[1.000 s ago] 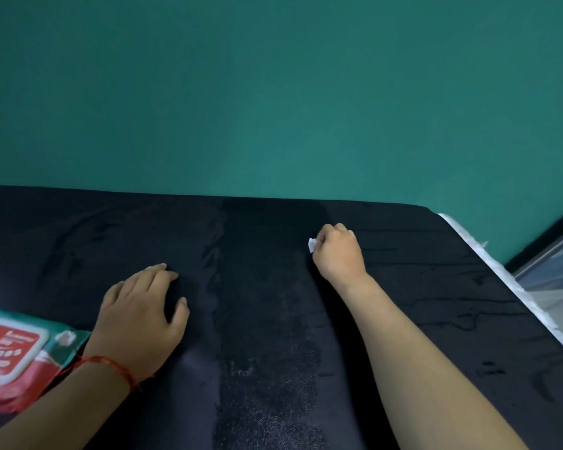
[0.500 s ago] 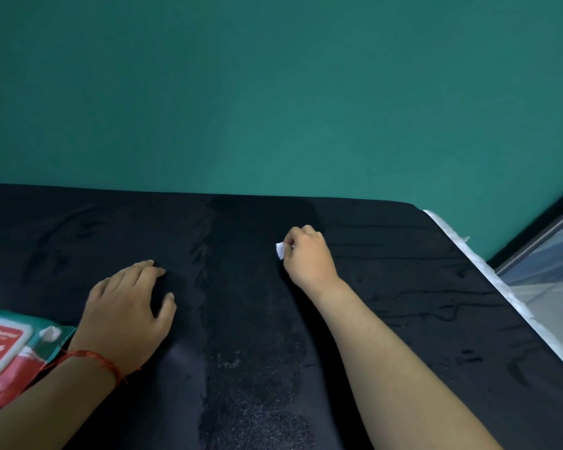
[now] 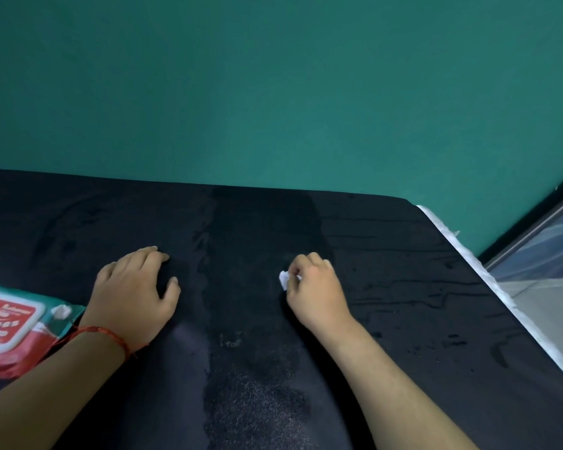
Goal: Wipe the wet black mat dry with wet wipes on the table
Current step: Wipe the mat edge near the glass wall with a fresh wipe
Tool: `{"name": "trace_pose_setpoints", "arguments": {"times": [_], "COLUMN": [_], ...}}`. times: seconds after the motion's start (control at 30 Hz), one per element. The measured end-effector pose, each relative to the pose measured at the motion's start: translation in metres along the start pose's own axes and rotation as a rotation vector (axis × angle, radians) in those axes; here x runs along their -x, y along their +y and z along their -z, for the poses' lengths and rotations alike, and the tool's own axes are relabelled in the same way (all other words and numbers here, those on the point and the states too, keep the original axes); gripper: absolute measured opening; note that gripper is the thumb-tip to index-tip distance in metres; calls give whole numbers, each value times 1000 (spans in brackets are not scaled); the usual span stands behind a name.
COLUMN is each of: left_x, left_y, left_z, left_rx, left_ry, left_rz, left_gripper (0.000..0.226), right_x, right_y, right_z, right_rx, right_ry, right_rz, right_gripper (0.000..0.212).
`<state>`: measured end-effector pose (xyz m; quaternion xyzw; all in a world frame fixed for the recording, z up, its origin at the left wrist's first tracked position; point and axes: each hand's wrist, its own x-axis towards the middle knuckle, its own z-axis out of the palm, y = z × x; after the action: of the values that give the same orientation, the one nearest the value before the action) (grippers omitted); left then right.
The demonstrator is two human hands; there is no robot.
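Meanwhile, right hand grips crumpled white wipe on wet-streaked mat.

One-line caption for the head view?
Right hand holds a crumpled white wipe against the wet black mat; left hand rests on it beside the red wipes pack.

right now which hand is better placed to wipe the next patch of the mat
Right. The right hand pinches the wipe on the black mat beside the dark centre strip; the left hand rests on the mat, holding nothing.
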<state>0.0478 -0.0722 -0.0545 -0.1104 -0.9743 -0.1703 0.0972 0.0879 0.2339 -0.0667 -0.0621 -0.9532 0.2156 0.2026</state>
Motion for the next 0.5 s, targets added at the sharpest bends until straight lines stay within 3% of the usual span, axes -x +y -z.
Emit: {"name": "trace_pose_setpoints", "arguments": {"times": [0.13, 0.4, 0.5], "left_x": [-1, -1, 0], "left_y": [1, 2, 3], "left_z": [-1, 1, 2], "left_rx": [-7, -8, -2], "left_ry": [7, 24, 27], "left_rz": [4, 7, 6], "left_gripper": [43, 43, 43], "right_x": [-5, -45, -28], "right_y": [-18, 33, 47], "right_z": [-12, 14, 26], "right_rx": [-66, 10, 63], "right_ry": [-58, -45, 2], "right_rz": [70, -101, -68], "right_gripper": [13, 15, 20]}}
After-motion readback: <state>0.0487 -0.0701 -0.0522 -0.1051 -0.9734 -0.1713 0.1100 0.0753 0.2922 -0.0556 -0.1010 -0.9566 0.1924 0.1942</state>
